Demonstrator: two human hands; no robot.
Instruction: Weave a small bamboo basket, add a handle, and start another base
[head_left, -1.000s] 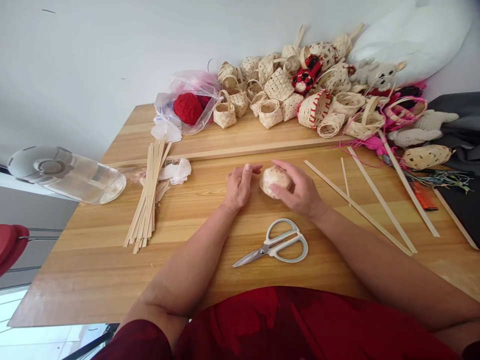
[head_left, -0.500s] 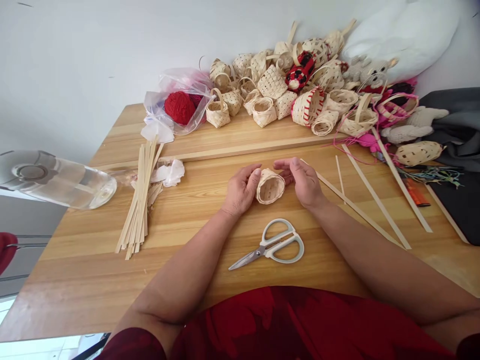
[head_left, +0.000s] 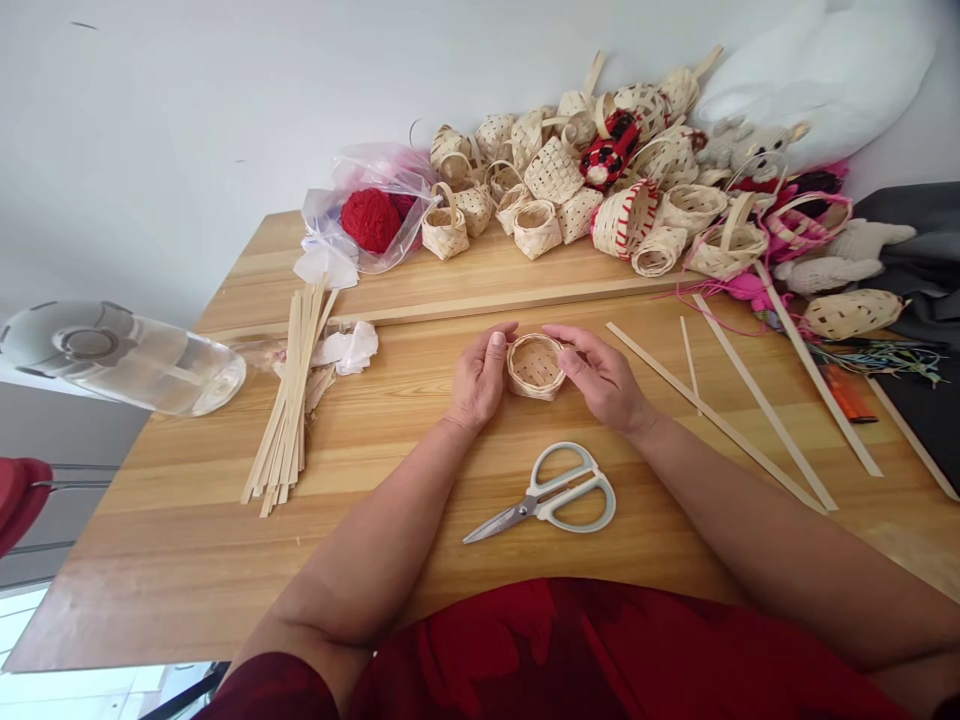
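Between the thumb and fingers of our right hand [head_left: 604, 380], we are grasping the rim of a small, round, pale basket of woven strips [head_left: 535, 385]. Our left hand [head_left: 478, 382] is curving around the basket's left side, though we cannot tell whether it is gripping. We are keeping the basket's open top facing up and toward us, above the brown wood-grain table [head_left: 382, 410]. Nearer us, white-handled metal scissors [head_left: 531, 503] are lying, blades pointing left. Four flat, pale strips [head_left: 763, 401] are lying rightward, and a bundle of similar strips [head_left: 289, 400] is lying leftward.
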